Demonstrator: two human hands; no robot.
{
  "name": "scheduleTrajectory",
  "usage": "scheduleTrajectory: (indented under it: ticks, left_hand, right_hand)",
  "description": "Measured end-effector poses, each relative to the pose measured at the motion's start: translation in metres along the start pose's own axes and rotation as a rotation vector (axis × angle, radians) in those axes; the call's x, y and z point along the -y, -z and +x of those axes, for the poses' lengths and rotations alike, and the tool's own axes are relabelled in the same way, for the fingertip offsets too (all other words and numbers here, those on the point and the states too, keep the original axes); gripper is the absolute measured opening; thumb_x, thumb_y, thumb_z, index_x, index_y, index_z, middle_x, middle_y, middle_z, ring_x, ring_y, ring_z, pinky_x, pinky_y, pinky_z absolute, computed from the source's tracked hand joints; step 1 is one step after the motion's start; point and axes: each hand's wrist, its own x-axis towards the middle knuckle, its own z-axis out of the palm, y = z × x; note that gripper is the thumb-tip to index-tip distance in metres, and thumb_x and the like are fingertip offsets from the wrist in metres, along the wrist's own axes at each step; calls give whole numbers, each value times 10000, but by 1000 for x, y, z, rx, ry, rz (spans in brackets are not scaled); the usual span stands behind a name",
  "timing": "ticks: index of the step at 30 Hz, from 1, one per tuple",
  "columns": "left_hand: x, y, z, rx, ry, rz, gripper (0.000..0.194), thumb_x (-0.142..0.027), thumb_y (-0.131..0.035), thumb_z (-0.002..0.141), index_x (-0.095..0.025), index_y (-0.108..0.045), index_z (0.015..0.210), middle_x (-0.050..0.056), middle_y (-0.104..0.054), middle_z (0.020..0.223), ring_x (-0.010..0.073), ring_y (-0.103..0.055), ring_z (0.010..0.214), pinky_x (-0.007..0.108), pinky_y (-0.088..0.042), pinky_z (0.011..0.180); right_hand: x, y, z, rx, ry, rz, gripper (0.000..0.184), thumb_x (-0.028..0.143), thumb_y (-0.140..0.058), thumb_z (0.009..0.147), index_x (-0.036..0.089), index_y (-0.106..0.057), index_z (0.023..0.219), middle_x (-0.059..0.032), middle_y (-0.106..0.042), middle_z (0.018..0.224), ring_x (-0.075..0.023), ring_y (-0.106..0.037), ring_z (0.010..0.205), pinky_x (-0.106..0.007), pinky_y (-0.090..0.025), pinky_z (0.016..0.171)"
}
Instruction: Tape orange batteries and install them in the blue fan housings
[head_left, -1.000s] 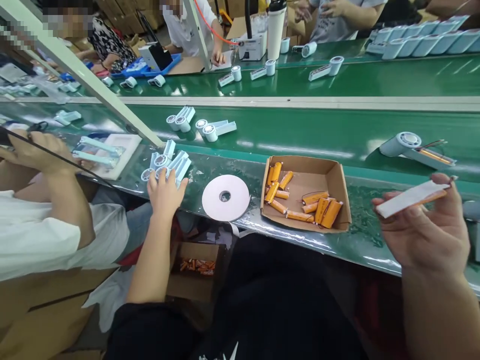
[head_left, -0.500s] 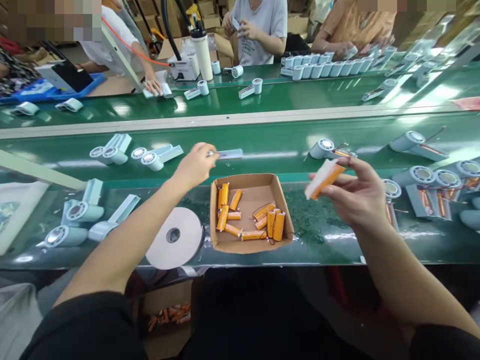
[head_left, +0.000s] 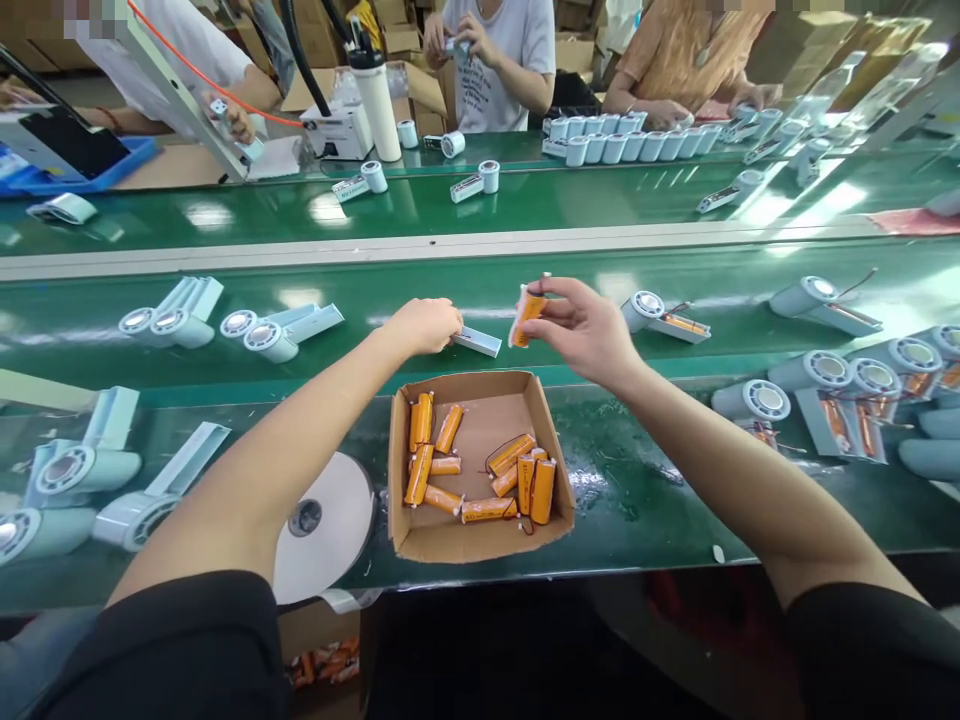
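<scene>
My left hand [head_left: 429, 325] grips a light blue plastic housing [head_left: 480, 342] above the green belt. Its open, trough-like handle points right; my fingers hide the round head. Just right of it, my right hand [head_left: 583, 328] pinches an orange battery [head_left: 531, 318] between thumb and fingers. A white strip runs along the battery's left side. Below both hands stands a cardboard box [head_left: 480, 548] with several orange batteries inside. A roll of white tape [head_left: 330, 530] lies left of the box, partly behind my left forearm.
Several light blue housings [head_left: 169, 490] lie at the left. More housings [head_left: 825, 370], with batteries and wires in their handles, sit at the right. A pale divider [head_left: 450, 242] separates this belt from the far one, where co-workers handle parts. A white tumbler [head_left: 379, 110] stands there.
My left hand has carried a housing from the left-hand group to above the box. My right hand has brought the battery leftward, close to that housing. The view has turned to the right.
</scene>
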Motion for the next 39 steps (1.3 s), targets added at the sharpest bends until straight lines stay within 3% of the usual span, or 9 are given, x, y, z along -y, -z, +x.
scheduleTrajectory:
  ticks: [3,8,11,18,24,28,32,36,39]
  left_hand:
    - [-8,7,-4,84,-64,129,292,-156,-562,915,-236,-808,1052,70,-749,1306,301,-559,1401,389,-539,1044]
    - [-15,9,-2,77,-91,166,340,-125,-530,935,-258,-810,1076,38,-737,1337,290,-510,1475,379,-521,1095]
    - [-17,7,7,60,-115,192,318,-104,-556,890,-217,-824,1020,77,-752,1253,280,-543,1414,383,-458,1169]
    - [-26,8,16,62,-14,121,336,-125,-611,814,-198,-822,1065,128,-732,1229,281,-634,1260,348,-523,1025]
    - [-25,19,29,139,75,-117,238,-251,-694,790,-292,-835,977,22,-805,1082,220,-712,1038,275,-505,921]
    - [-20,27,34,134,75,-234,256,-353,-712,805,-278,-825,1022,15,-814,1029,223,-709,997,276,-483,900]
    - [-23,25,33,16,145,-371,244,-321,-660,871,-239,-776,1069,33,-801,1045,212,-699,963,275,-478,854]
    - [-30,18,37,-65,205,-428,205,-279,-635,916,-225,-730,1089,52,-786,1093,215,-690,1003,282,-473,872]
    - [-35,13,42,-101,234,-476,164,-277,-639,936,-217,-714,1068,57,-783,1076,213,-687,1006,282,-477,876]
  right_hand:
    - [-21,-14,22,55,0,-87,422,350,-807,812,215,-694,1195,-18,-806,930,-223,-799,892,-408,-664,905]
    - [-46,-19,31,46,-35,-135,443,394,-786,805,212,-700,1199,-28,-819,947,-236,-800,897,-401,-662,882]
    - [-51,-15,26,25,-47,-132,466,404,-790,798,207,-696,1209,-36,-824,962,-229,-799,873,-384,-661,845]
    - [-55,-8,19,29,-54,-175,484,426,-790,791,207,-709,1215,-40,-821,984,-219,-782,845,-355,-641,797]
    - [-61,-12,24,89,-9,-425,389,371,-717,884,191,-723,1229,14,-770,774,-164,-685,692,-291,-572,727]
    - [-58,-11,26,195,18,-654,356,303,-686,938,195,-723,1276,1,-783,784,-163,-684,678,-277,-537,737]
    - [-47,-13,26,378,13,-962,374,289,-652,988,262,-709,1356,-47,-833,974,-236,-765,862,-313,-535,799]
    - [-35,-24,27,545,-86,-1267,473,409,-545,1063,318,-597,1524,-113,-819,1093,-326,-766,956,-380,-532,805]
    - [-29,-31,34,642,-139,-1337,489,517,-488,1078,356,-582,1530,-129,-786,1211,-348,-750,1047,-401,-529,830]
